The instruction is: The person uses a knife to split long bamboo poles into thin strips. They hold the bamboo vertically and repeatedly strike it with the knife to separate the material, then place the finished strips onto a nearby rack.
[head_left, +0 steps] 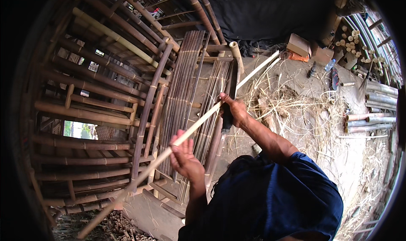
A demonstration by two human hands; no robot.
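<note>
A long pale bamboo strip (198, 124) runs diagonally across the view, from the lower left up to the straw-strewn ground at the upper right. My left hand (186, 158) is palm up around its middle, with the strip lying between thumb and fingers. Farther along, my right hand (233, 110) grips the strip with the thumb on top. A dark, narrow upright piece (230, 82) passes by my right hand; whether the fingers also hold it is hidden. Beneath both hands is a bench of dark bamboo slats (182, 84).
A bamboo pole frame (97, 110) fills the left side. Shavings (275, 101) litter the ground at right, with a cardboard box (299, 45), a plastic bottle (330, 64) and stacked bamboo poles (368, 122) beyond. A dark sheet (270, 12) hangs at the back.
</note>
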